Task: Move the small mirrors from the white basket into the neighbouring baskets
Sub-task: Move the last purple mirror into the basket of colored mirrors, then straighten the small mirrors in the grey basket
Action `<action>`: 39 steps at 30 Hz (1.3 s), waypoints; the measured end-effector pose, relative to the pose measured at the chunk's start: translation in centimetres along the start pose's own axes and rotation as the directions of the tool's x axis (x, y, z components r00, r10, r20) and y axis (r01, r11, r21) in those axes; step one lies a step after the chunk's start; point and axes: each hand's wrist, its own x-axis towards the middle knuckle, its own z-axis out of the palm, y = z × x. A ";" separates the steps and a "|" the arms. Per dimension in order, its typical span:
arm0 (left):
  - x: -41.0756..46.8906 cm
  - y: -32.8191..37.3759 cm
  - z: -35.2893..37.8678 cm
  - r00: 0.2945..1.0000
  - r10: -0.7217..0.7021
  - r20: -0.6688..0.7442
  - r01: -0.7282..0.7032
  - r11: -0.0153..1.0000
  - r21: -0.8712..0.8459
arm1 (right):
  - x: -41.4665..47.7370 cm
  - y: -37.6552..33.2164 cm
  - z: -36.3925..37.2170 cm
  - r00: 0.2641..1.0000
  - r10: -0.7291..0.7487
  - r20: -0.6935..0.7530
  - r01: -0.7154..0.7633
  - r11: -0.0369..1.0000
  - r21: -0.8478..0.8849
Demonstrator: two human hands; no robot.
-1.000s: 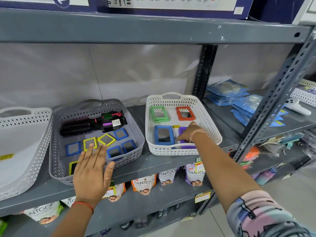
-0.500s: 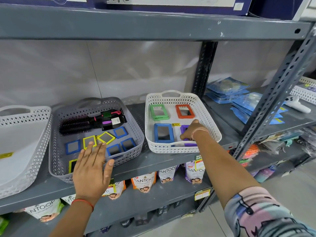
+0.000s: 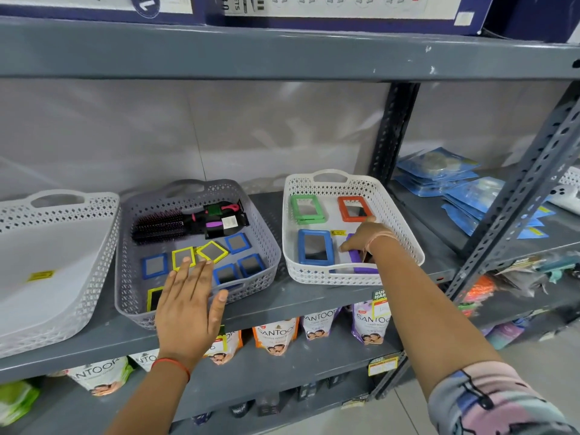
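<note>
The white basket (image 3: 403, 215) stands on the grey shelf and holds a green mirror (image 3: 306, 208), an orange mirror (image 3: 353, 209), a blue mirror (image 3: 314, 248) and a purple mirror (image 3: 356, 260). My right hand (image 3: 364, 235) reaches into this basket with its fingers curled over the purple mirror, hiding most of it. To the left, the grey basket (image 3: 265, 237) contains several small blue and yellow framed mirrors (image 3: 213, 251). My left hand (image 3: 188, 302) hovers flat with spread fingers over the grey basket's front edge, holding nothing.
Hairbrushes (image 3: 163, 226) lie at the back of the grey basket. Another white basket (image 3: 105, 246) sits at far left. Blue packets (image 3: 439, 174) lie on the neighbouring shelf beyond a metal upright (image 3: 392, 133). Soap pouches (image 3: 276, 335) line the shelf below.
My right hand has stayed on the purple mirror, curling a little tighter over it. My left hand has edged slightly forward over the grey basket.
</note>
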 end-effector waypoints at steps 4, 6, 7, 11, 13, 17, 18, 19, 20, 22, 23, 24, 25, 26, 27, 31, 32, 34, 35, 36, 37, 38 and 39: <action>0.1 0.3 -0.2 1.000 -0.006 0.020 0.006 1.000 -0.001 | -2.3 -2.3 -1.2 0.971 -0.187 -0.148 0.167 0.976 -0.138; 0.2 0.3 -0.5 0.999 -0.009 0.031 0.009 1.000 0.002 | -3.2 -4.0 -1.3 0.900 -0.365 -0.240 0.334 0.929 -0.160; 0.2 0.4 -0.5 0.999 -0.005 0.037 0.005 1.000 0.002 | -3.6 -4.7 -1.2 0.853 -0.446 -0.271 0.417 0.895 -0.158; 0.1 0.3 -0.9 0.999 0.019 0.039 -0.019 1.000 -0.002 | -5.1 -8.0 0.2 0.684 -0.654 -0.323 0.656 0.745 -0.120; -0.1 -0.1 -1.0 0.999 -0.001 0.033 0.001 1.000 0.000 | -5.9 -9.4 1.2 0.604 -0.740 -0.298 0.748 0.655 -0.111; -0.7 -1.9 -1.6 0.998 -0.061 0.017 0.060 0.997 0.056 | -7.0 -11.9 3.1 0.467 -0.875 -0.130 0.863 0.482 -0.152; -0.9 -2.4 -1.8 0.997 -0.076 0.014 0.075 0.994 0.079 | -7.2 -12.4 3.6 0.438 -0.895 -0.084 0.881 0.446 -0.158; -1.0 -2.8 -2.0 0.995 -0.099 0.010 0.097 0.990 0.098 | -7.3 -13.0 4.1 0.414 -0.909 -0.035 0.896 0.414 -0.162; -1.2 -3.3 -2.2 0.992 -0.127 0.004 0.126 0.986 0.113 | -7.5 -13.7 4.6 0.395 -0.918 0.019 0.907 0.387 -0.165; -1.3 -4.2 -2.4 0.985 -0.171 0.003 0.169 0.977 0.127 | -7.4 -14.9 5.7 0.375 -0.918 0.128 0.921 0.353 -0.165; -1.3 -4.6 -2.5 0.984 -0.181 0.009 0.178 0.976 0.129 | -7.3 -15.3 6.1 0.367 -0.914 0.172 0.926 0.341 -0.165; -1.4 -4.8 -2.5 0.983 -0.185 0.017 0.181 0.975 0.130 | -7.2 -15.7 6.6 0.362 -0.909 0.208 0.928 0.332 -0.167; -1.5 -5.0 -2.6 0.982 -0.186 0.028 0.181 0.975 0.127 | -6.9 -16.1 6.9 0.359 -0.904 0.233 0.930 0.326 -0.168; -1.6 -5.1 -2.6 0.983 -0.182 0.034 0.177 0.977 0.121 | -6.7 -16.5 7.2 0.362 -0.898 0.251 0.930 0.328 -0.166; -1.6 -5.1 -2.6 0.984 -0.176 0.038 0.171 0.979 0.112 | -6.5 -16.8 7.4 0.370 -0.892 0.261 0.928 0.338 -0.159; -1.4 -5.2 -2.6 0.984 -0.173 0.032 0.170 0.982 0.084 | -5.4 -18.4 7.8 0.384 -0.866 0.319 0.920 0.332 -0.207; -1.4 -5.2 -2.6 0.984 -0.173 0.032 0.170 0.982 0.082 | -5.2 -18.7 8.0 0.388 -0.859 0.333 0.913 0.309 -0.268; -1.3 -5.3 -2.6 0.984 -0.176 0.031 0.173 0.982 0.079 | -4.9 -19.2 8.4 0.408 -0.844 0.348 0.883 0.267 -0.385; -1.3 -5.4 -2.6 0.983 -0.183 0.028 0.180 0.980 0.079 | -4.8 -19.4 8.6 0.410 -0.840 0.356 0.875 0.251 -0.415; -1.2 -5.4 -2.6 0.982 -0.189 0.026 0.186 0.979 0.078 | -4.6 -19.6 8.9 0.408 -0.841 0.355 0.874 0.247 -0.419; -1.2 -5.5 -2.6 0.981 -0.192 0.024 0.190 0.979 0.077 | -4.4 -19.7 9.3 0.406 -0.848 0.341 0.876 0.255 -0.408; -1.2 -5.6 -2.6 0.981 -0.192 0.023 0.190 0.979 0.077 | -4.2 -19.8 9.6 0.411 -0.856 0.313 0.878 0.278 -0.391; -1.2 -5.7 -2.5 0.982 -0.190 0.023 0.188 0.979 0.077 | -3.9 -20.0 10.0 0.417 -0.867 0.274 0.877 0.304 -0.373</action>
